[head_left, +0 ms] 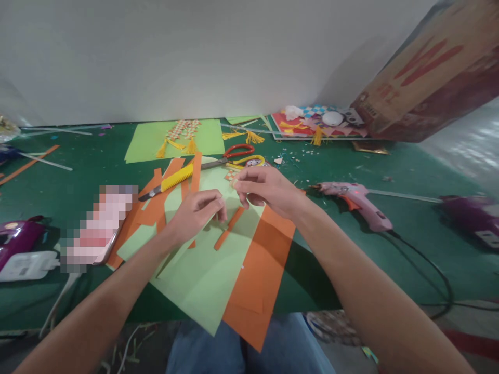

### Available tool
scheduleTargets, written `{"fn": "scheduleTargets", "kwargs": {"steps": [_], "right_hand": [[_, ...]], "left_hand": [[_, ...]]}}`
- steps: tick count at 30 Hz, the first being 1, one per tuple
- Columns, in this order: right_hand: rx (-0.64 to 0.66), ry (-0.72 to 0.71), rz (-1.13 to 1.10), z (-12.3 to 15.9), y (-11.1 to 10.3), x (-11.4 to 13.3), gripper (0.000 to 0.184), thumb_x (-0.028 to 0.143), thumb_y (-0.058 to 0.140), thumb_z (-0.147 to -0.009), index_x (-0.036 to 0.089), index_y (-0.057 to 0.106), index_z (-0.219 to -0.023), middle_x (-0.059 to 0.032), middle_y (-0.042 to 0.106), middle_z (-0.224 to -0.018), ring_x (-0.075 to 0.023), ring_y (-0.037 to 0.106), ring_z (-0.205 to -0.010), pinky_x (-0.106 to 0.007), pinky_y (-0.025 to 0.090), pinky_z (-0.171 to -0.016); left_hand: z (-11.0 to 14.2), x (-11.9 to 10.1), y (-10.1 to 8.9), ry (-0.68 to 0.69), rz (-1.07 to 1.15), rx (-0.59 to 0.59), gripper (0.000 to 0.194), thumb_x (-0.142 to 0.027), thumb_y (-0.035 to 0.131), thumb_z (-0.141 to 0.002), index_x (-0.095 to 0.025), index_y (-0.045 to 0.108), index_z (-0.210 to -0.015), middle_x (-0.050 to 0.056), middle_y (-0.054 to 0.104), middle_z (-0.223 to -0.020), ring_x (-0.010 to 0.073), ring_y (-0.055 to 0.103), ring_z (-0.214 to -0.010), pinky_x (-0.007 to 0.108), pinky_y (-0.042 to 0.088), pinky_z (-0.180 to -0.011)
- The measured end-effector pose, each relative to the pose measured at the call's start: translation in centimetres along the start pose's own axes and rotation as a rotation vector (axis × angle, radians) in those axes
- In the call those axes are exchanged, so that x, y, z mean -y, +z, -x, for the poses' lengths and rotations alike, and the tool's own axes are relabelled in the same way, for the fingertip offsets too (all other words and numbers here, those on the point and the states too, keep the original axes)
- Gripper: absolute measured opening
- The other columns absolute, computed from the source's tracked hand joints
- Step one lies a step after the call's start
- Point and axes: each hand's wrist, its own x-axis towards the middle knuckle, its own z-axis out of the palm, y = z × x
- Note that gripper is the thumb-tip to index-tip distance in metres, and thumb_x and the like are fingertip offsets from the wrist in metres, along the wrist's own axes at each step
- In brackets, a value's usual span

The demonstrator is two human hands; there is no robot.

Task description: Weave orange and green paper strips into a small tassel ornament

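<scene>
My right hand [267,188] is above the papers, thumb and fingertips pinched at the edge of a small orange-and-white checkered woven paper piece [230,175]. To its left and a little lower is my left hand [200,209], fingers curled in. What it holds, if anything, is hidden. Beneath both hands lies a pale green paper sheet [202,291], partly over an orange paper sheet [268,249]. A narrow orange paper strip [229,228] rests on the green sheet between the hands. Other orange strips [196,171] lie beyond my left hand.
Scissors [212,164] and a yellow utility knife [177,177] lie behind the hands. A pink glue gun [356,200] with a cord is on the right, a phone [101,223] on the left. Tasselled woven pieces [183,130] sit at the back, near a paper bag [424,78].
</scene>
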Motion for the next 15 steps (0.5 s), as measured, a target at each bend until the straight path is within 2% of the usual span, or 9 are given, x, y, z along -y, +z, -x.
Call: {"fn": "scheduleTargets", "kwargs": {"steps": [4,8,15], "right_hand": [[-0.007,-0.046,0.015,-0.05,0.13,-0.32,0.031,0.040,0.073,-0.067,0.015,0.056,-0.060,0.0014,0.058,-0.052,-0.0048,0.045,-0.041,-0.020,0.025,-0.038],[-0.010,-0.021,0.044,0.09,0.51,-0.22,0.032,0.038,0.076,-0.065,0.016,0.054,-0.058,0.0023,0.055,-0.047,-0.0058,0.046,-0.041,-0.020,0.024,-0.038],[-0.022,-0.036,0.056,0.14,0.98,-0.25,0.033,0.038,0.075,-0.065,0.017,0.052,-0.057,0.0047,0.050,-0.042,-0.0075,0.049,-0.042,-0.021,0.026,-0.040]], "left_hand": [[0.02,-0.08,0.06,-0.004,0.009,0.015,0.028,-0.027,0.046,-0.089,-0.017,0.059,-0.066,-0.001,0.063,-0.065,0.0107,0.058,-0.063,0.023,0.044,-0.062],[-0.05,-0.10,0.16,0.007,0.022,0.003,0.029,-0.033,0.049,-0.089,-0.017,0.060,-0.068,-0.001,0.063,-0.067,0.0110,0.059,-0.062,0.024,0.046,-0.063],[-0.20,0.28,0.33,0.044,-0.002,-0.008,0.029,-0.032,0.048,-0.089,-0.017,0.060,-0.068,0.001,0.064,-0.069,0.0112,0.059,-0.062,0.024,0.047,-0.063]]}}
